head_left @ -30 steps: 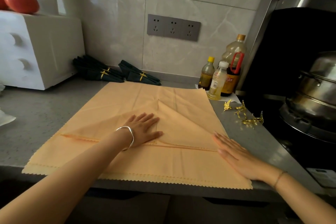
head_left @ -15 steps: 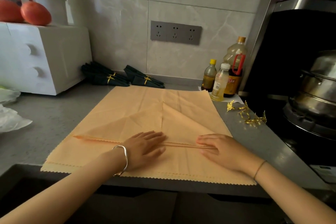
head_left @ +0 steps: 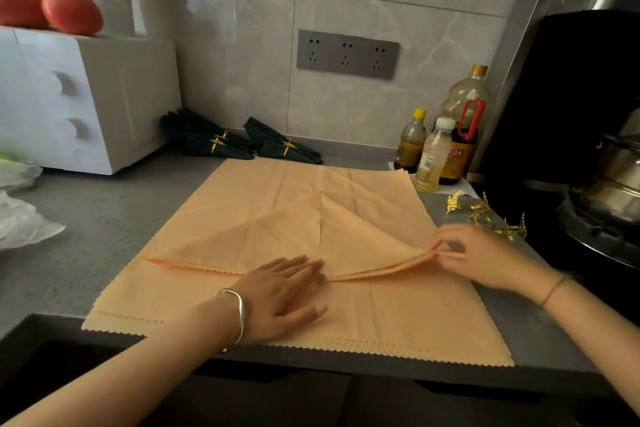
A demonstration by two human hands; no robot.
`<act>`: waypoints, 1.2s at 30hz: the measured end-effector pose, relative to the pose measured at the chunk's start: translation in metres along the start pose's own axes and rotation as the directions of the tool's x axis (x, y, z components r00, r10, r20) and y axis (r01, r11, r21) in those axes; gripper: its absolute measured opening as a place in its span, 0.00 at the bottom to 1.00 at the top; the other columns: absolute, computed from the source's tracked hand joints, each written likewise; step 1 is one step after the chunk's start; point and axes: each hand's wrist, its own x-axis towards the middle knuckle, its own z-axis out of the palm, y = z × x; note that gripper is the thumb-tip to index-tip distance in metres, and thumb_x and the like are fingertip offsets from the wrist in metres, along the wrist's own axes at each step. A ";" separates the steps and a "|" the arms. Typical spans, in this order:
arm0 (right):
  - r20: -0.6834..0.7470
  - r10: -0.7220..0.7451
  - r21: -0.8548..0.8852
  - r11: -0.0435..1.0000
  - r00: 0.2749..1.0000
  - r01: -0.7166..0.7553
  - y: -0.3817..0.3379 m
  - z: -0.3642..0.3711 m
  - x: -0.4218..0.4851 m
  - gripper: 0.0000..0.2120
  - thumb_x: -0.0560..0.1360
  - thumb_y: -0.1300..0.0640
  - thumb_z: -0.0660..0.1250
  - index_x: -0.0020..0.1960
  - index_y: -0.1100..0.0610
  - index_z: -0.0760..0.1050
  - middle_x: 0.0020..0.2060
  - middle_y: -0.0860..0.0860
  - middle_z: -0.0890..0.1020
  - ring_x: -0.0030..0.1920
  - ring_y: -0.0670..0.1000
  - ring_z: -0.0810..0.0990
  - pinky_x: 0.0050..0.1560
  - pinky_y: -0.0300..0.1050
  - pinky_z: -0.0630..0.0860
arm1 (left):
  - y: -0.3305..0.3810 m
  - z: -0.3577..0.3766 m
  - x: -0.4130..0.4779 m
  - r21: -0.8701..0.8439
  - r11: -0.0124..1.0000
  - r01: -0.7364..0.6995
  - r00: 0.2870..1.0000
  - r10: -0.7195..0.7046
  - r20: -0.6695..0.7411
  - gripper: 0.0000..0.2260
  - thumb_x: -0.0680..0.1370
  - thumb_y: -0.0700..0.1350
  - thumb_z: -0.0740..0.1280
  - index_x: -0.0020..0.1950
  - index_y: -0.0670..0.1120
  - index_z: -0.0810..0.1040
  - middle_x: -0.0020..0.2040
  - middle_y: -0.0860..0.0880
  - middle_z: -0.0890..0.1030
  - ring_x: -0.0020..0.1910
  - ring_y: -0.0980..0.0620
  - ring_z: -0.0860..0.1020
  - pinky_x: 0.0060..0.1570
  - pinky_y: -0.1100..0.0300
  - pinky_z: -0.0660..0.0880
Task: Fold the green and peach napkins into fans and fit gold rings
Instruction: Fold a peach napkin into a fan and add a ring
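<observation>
On the grey counter (head_left: 104, 229), the peach napkin (head_left: 263, 215) lies spread, mid-pleat. The left hand (head_left: 280, 291) presses the fold flat, fingers straight; the right hand (head_left: 474, 253) pinches the pleat's end, lifted. Next likely needs another even pleat.

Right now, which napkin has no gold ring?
The peach napkin, spread on the counter; the dark green napkins behind it are folded and ringed.

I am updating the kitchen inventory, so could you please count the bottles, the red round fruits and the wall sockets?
Plastic bottles of liquid: 3
Red round fruits on the white drawer unit: 2
Grey wall sockets: 3
Total: 8
</observation>
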 end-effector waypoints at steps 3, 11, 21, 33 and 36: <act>-0.097 0.058 0.310 0.951 0.994 -0.025 0.001 -0.029 0.022 0.05 0.70 0.57 0.73 0.42 0.48 0.80 0.37 0.44 0.82 0.39 0.40 0.79 0.42 0.37 0.77 | 0.002 -0.001 -0.001 0.010 1.000 0.008 1.000 -0.008 0.005 0.39 0.71 0.71 0.39 0.78 0.53 0.47 0.77 0.59 0.47 0.75 0.62 0.44 0.73 0.64 0.40; -0.198 0.205 0.794 0.607 0.958 0.035 -0.041 -0.004 0.141 0.15 0.71 0.63 0.72 0.56 0.62 0.76 0.48 0.54 0.81 0.44 0.46 0.79 0.44 0.32 0.76 | 0.001 0.002 -0.002 -0.025 1.000 0.000 0.999 0.000 -0.035 0.35 0.73 0.70 0.42 0.77 0.55 0.51 0.76 0.61 0.41 0.75 0.62 0.43 0.75 0.61 0.40; -0.078 0.265 0.842 0.534 0.961 -0.079 -0.062 0.073 0.188 0.12 0.71 0.64 0.72 0.53 0.62 0.76 0.40 0.53 0.79 0.40 0.47 0.77 0.42 0.34 0.75 | 0.001 0.005 -0.003 -0.063 0.998 -0.008 0.997 0.003 -0.083 0.32 0.75 0.68 0.43 0.76 0.55 0.53 0.75 0.66 0.37 0.75 0.64 0.40 0.74 0.61 0.38; -0.197 0.257 0.712 0.700 0.946 -0.042 -0.055 0.103 0.199 0.10 0.70 0.65 0.70 0.44 0.53 0.73 0.36 0.48 0.77 0.38 0.46 0.73 0.39 0.34 0.70 | 0.004 0.002 -0.002 -0.036 0.999 0.026 0.999 -0.027 -0.020 0.34 0.74 0.67 0.39 0.77 0.53 0.47 0.77 0.63 0.49 0.74 0.64 0.38 0.74 0.60 0.39; -0.206 0.254 0.652 0.756 0.945 -0.061 -0.057 0.093 0.196 0.10 0.72 0.59 0.71 0.50 0.54 0.74 0.41 0.47 0.77 0.40 0.46 0.74 0.44 0.37 0.72 | 0.009 0.000 -0.002 -0.037 0.998 0.057 0.998 -0.057 -0.007 0.34 0.74 0.68 0.41 0.77 0.57 0.41 0.77 0.61 0.49 0.75 0.62 0.39 0.74 0.59 0.38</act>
